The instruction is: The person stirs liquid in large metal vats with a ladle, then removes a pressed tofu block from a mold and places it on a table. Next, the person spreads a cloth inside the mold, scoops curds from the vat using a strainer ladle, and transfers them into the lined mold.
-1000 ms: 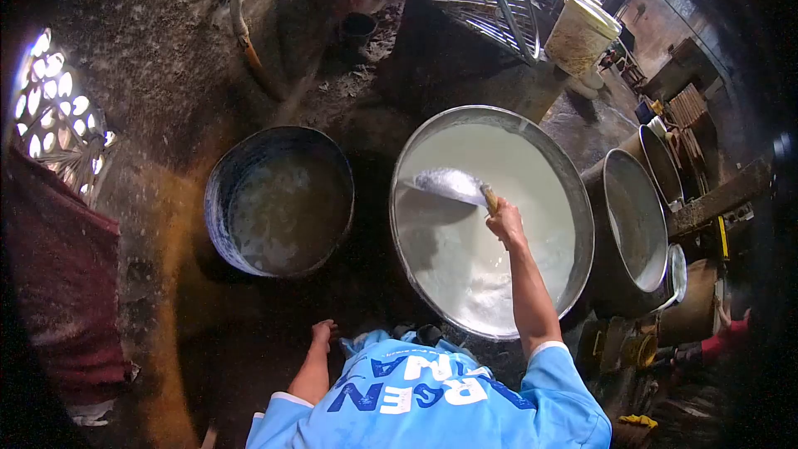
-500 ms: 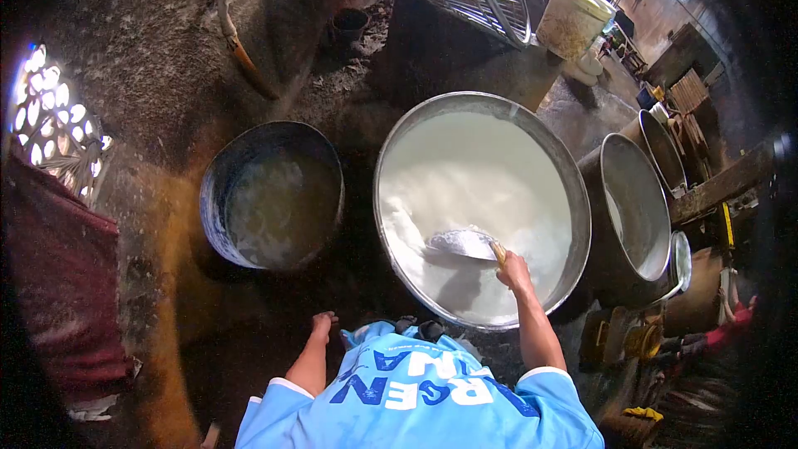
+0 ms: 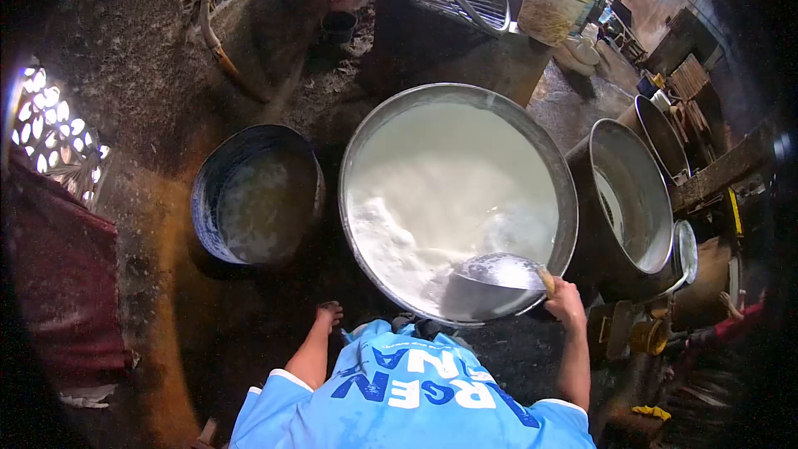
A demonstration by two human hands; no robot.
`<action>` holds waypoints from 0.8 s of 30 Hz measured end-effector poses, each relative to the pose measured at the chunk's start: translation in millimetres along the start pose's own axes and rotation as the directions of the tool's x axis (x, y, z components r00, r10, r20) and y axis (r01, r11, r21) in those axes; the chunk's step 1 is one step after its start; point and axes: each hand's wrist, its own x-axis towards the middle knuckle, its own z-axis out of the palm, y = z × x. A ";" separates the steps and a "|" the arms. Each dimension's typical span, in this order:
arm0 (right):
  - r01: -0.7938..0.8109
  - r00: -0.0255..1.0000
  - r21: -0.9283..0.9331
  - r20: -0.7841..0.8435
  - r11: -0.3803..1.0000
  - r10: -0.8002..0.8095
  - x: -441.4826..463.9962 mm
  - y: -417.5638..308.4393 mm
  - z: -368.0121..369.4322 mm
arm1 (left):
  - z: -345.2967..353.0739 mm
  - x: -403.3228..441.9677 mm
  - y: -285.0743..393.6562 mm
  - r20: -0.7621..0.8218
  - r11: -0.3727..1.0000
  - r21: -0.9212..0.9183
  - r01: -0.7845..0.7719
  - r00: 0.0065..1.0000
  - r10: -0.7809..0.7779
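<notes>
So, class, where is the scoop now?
In the head view, the scoop is at the near right of the central vat, held in the right hand.

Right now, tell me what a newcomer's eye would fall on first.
Probably the wide vat of whitish liquid just right of centre. At its near right edge, the right hand holds a broad, shiny scoop. Bright openings glare at far left.

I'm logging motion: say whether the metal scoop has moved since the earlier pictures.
Yes. Against the large vat, the metal scoop in the right hand has moved rightward and down the view, now close to the vat's near right rim.
</notes>
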 end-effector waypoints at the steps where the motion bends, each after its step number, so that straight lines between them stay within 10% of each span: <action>1: 0.016 0.999 0.012 -0.029 1.000 -0.016 -3.5 4.7 -13.3 | 2.0 -3.6 -5.2 -0.003 1.000 0.002 -0.001 1.000 0.001; 10: 0.287 0.825 0.171 -0.544 0.943 -0.152 42.7 35.8 -36.6 | 3.9 -30.5 -35.4 -0.068 0.998 -0.070 0.001 0.998 -0.006; 13: 0.006 0.861 0.243 -0.495 0.970 0.119 87.3 39.0 7.6 | 2.4 -31.6 -41.4 -0.092 0.996 -0.088 -0.009 0.996 0.001; 24: 0.016 0.979 0.562 -0.175 0.827 0.100 85.7 -0.1 110.9 | -16.6 -31.8 -52.9 -0.192 0.986 -0.162 -0.028 0.981 -0.004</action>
